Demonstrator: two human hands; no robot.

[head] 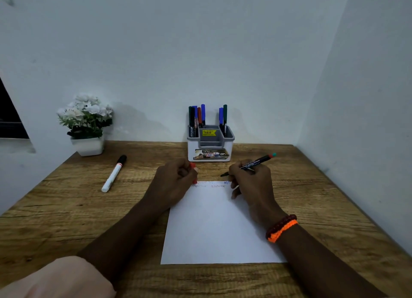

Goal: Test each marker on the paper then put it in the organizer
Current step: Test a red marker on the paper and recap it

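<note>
Both forearms reach forward, converging ahead of the body. The left hand (172, 181) is curled into a loose fist, knuckles up. The right hand (252, 181) pinches in a writing grip — fingers bent, wrist lowered, a beaded band around it.

Rough-grained wooden desk (66, 208), matt white paper (211, 230), a glossy plastic organizer (210, 151) and a braided cord wristband (282, 228).
</note>
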